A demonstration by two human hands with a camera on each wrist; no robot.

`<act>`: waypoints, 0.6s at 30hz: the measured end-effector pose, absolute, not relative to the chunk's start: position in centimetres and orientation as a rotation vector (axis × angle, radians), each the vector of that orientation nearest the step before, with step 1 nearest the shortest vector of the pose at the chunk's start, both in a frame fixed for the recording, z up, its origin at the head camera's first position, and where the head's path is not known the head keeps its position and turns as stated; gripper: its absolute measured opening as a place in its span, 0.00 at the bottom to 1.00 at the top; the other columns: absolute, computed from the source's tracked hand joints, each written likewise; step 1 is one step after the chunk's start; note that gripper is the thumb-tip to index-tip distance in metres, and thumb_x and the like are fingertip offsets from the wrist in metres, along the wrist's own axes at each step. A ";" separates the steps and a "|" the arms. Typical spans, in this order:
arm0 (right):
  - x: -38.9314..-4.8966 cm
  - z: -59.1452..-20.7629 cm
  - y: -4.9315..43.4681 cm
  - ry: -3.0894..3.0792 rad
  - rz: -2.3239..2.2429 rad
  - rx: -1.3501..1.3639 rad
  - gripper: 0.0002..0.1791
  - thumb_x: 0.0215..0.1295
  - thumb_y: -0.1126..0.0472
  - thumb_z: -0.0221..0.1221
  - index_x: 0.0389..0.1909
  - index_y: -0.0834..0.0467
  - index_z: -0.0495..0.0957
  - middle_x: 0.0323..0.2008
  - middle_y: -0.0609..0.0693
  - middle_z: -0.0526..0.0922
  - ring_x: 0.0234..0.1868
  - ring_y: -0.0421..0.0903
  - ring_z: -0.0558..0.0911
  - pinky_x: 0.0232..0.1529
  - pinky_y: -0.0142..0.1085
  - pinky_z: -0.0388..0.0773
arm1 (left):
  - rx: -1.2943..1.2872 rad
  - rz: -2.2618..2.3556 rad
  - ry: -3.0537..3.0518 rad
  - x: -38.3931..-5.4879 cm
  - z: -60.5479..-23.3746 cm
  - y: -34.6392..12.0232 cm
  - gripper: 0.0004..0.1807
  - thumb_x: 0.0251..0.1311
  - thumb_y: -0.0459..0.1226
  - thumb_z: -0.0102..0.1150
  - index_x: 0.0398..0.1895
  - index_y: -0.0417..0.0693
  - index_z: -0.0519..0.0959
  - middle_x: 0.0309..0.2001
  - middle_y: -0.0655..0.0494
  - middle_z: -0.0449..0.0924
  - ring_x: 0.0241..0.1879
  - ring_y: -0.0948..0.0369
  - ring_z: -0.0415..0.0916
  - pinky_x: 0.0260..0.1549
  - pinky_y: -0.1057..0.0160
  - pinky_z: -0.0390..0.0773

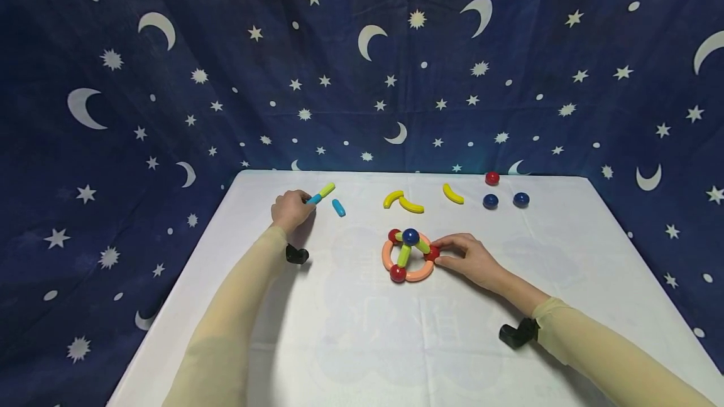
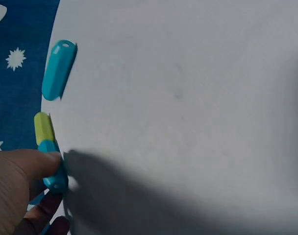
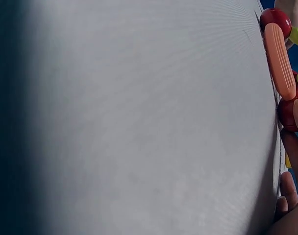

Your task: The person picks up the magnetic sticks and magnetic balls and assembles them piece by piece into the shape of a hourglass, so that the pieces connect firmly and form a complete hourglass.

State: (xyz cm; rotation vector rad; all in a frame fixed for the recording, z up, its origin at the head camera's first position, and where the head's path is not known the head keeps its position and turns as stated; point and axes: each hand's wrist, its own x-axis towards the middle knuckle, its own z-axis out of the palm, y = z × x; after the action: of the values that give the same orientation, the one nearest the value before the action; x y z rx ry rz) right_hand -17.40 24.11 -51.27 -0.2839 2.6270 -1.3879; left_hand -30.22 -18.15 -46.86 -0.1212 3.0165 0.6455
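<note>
At the left back of the table my left hand (image 1: 291,211) pinches a blue magnetic stick (image 2: 55,171) between thumb and fingers. A lime green stick (image 1: 327,189) joins that stick end to end. Beside them a loose blue stick (image 1: 339,208) lies apart. My right hand (image 1: 469,259) holds a red ball (image 1: 432,252) at the right corner of a built frame. Curved salmon sticks (image 1: 420,274) make the frame's round base, with red balls between them. Lime rods (image 1: 404,256) rise from these to a dark blue ball (image 1: 410,237) on top.
Behind the frame lie several curved yellow sticks (image 1: 411,205). At the back right are a loose red ball (image 1: 492,178) and two dark blue balls (image 1: 521,200). The white table (image 1: 362,344) meets a navy star-and-moon cloth (image 1: 339,68) at its back edge.
</note>
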 end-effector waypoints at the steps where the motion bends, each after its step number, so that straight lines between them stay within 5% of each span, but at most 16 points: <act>1: -17.4 -51.3 24.1 2.628 -1.387 -0.284 0.21 0.62 0.45 0.72 0.55 0.44 0.84 0.54 0.44 0.82 0.66 0.50 0.67 0.68 0.60 0.61 | -0.116 0.646 3.021 -30.2 -46.9 -18.3 0.22 0.68 0.44 0.61 0.61 0.45 0.82 0.52 0.44 0.83 0.50 0.44 0.74 0.52 0.44 0.70; 18: -17.3 -51.2 24.1 2.640 -1.407 -0.295 0.20 0.62 0.47 0.72 0.54 0.45 0.85 0.53 0.45 0.82 0.64 0.51 0.68 0.67 0.59 0.63 | -0.059 0.715 3.080 -31.7 -47.3 -16.6 0.21 0.68 0.44 0.63 0.60 0.45 0.81 0.50 0.46 0.82 0.50 0.45 0.75 0.54 0.45 0.71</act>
State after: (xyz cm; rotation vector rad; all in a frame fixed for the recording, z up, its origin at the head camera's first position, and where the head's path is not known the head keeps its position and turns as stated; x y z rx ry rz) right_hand -17.26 24.12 -51.20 -0.2948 2.6399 -1.4070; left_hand -31.72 -16.63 -47.33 -0.0591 3.0801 0.7152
